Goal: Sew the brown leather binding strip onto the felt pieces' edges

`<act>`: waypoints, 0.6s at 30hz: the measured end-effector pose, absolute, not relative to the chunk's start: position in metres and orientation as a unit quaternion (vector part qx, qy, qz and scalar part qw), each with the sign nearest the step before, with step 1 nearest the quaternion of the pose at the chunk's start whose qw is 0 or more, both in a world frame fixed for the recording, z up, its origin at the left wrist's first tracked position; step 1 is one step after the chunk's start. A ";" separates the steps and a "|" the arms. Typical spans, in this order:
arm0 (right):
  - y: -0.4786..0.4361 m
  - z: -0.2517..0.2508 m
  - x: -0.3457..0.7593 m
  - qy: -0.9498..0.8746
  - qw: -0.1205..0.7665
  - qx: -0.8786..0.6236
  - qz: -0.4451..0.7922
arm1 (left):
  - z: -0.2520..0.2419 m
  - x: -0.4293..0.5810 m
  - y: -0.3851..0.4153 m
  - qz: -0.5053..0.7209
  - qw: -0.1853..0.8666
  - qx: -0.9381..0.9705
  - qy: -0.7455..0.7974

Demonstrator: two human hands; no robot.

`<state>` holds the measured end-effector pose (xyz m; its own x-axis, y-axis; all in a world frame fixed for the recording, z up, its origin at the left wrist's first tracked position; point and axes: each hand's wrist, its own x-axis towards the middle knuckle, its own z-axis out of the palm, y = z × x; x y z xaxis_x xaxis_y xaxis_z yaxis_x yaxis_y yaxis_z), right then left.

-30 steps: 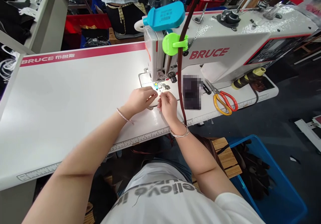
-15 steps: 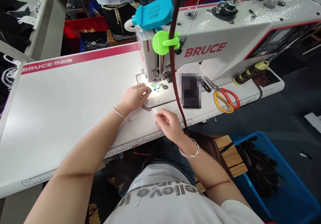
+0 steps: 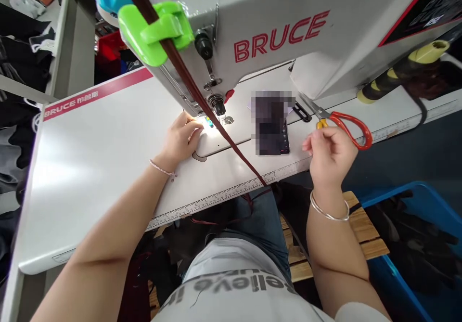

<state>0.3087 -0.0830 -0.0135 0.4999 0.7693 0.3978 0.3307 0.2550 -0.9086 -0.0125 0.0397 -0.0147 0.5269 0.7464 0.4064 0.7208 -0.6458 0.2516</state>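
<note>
My left hand [image 3: 182, 138] is at the lit needle area of the sewing machine [image 3: 274, 4]. Its thumb and forefinger are drawn together beside a small blue-and-yellow part [image 3: 208, 122] near the presser foot; anything between the fingertips is too small to make out. Over the yellow handle of the scissors [image 3: 352, 125] is my right hand [image 3: 332, 156], fingers curled and partly hiding that handle. Whether it grips the scissors cannot be told. Their red handle and the blades, on the table, stay visible. A brown strip [image 3: 191, 83] hangs across the machine head down to the table edge.
A phone [image 3: 272, 141], partly pixelated, lies beside a black clip-like tool [image 3: 302, 112]. Further right is a yellow-and-dark thread cone [image 3: 400, 74]. A ruler [image 3: 216, 197] runs along the front edge. Below right are a wooden stool [image 3: 364, 233] and a blue bin [image 3: 426, 192] with dark pieces.
My right hand has gone from the front of the needle plate rightward to the scissors. My left hand stays near the needle. The view has shifted closer to the machine.
</note>
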 end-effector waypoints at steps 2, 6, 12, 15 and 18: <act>-0.062 -0.022 0.311 -0.455 0.647 -0.579 0.197 | -0.016 -0.012 0.042 0.235 0.021 0.867 0.439; -0.036 -0.031 0.313 -0.434 0.643 -0.580 0.249 | -0.018 -0.012 0.046 0.219 -0.002 0.858 0.464; -0.037 -0.036 0.317 -0.413 0.651 -0.593 0.231 | -0.015 -0.007 0.049 0.187 -0.047 0.847 0.495; -0.040 -0.031 0.317 -0.407 0.656 -0.594 0.226 | -0.012 -0.004 0.050 0.179 -0.047 0.842 0.507; -0.041 -0.027 0.318 -0.411 0.669 -0.576 0.226 | -0.011 -0.003 0.053 0.149 -0.053 0.838 0.522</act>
